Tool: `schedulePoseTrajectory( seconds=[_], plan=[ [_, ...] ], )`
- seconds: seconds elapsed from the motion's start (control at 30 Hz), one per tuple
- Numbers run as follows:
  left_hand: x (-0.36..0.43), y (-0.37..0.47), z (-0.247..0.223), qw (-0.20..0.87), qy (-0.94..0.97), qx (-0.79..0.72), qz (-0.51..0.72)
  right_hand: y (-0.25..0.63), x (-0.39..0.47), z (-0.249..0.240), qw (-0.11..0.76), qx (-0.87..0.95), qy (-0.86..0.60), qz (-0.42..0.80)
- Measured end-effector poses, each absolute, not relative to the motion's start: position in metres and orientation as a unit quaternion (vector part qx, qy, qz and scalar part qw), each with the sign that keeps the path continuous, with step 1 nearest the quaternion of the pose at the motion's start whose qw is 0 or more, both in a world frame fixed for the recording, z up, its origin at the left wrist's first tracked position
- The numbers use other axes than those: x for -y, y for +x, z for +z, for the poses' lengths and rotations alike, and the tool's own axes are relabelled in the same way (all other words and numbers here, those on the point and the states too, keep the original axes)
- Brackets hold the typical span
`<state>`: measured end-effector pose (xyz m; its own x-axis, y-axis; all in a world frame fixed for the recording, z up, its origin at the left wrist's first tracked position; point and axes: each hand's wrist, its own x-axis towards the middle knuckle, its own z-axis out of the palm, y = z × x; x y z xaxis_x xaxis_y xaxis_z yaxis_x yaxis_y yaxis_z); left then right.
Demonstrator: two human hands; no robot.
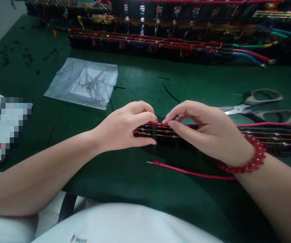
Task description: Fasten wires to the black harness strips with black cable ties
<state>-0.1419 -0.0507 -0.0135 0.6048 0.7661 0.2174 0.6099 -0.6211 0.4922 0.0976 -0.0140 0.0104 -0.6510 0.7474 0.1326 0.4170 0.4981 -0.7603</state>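
My left hand point(128, 126) is closed around the left end of a long black strip assembly with copper rods point(160, 130), thumb on the near side and fingers on the far side. Along its far edge runs a red wire point(269, 125). Thumb and forefinger of my right hand point(198, 126) pinch together at this wire, close to the left fingertips. A small dark bit shows between the right fingers, too little to name. Nearer to me lies a loose red cable point(193, 173) with a bare metal tip, passing under the right wrist.
Scissors point(246, 107) lie beyond my right hand. A clear plastic bag point(64, 79) of thin dark strips lies at the far left, with black ties point(170, 92) and scraps around. Larger wired assemblies point(145, 42) line the back of the green table point(125, 182).
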Motion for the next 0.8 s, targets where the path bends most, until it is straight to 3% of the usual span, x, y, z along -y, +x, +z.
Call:
schedulePoseTrajectory(
  seconds=[0.53,0.8],
  plan=[
    [0.0507,-0.1441,-0.0134,0.121,0.891,-0.381,0.215,0.0990,0.0167,0.0081,0.285,0.797,-0.349,0.401],
    [0.0507,-0.1438,-0.0143,0.141,0.886,-0.389,0.209,0.0994,0.0153,0.0056,0.324,0.765,-0.337,0.444]
  ],
)
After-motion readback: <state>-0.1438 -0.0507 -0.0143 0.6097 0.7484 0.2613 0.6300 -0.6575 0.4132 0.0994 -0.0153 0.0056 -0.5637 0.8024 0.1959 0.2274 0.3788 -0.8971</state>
